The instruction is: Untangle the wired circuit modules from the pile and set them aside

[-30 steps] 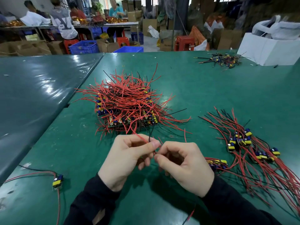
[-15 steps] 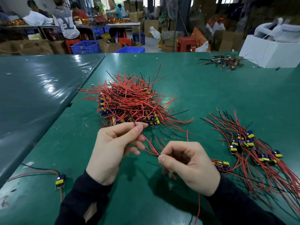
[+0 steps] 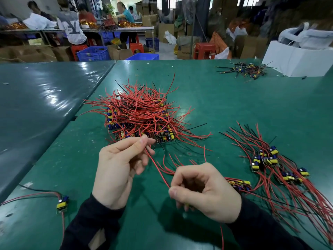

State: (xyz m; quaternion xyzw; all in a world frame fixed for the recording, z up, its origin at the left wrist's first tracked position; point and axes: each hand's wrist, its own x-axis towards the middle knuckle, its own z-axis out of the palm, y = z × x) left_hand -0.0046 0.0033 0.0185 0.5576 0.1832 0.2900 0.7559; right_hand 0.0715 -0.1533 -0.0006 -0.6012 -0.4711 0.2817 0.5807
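Here a red wire (image 3: 156, 166) stretches between the pinching left hand (image 3: 119, 170) and right hand (image 3: 205, 192), apparently clenched on it.

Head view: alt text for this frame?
Two hands stretch a red wire over a green table: left hand pinches its far end, right hand grips its near end. Tangled pile lies ahead, sorted modules at right.
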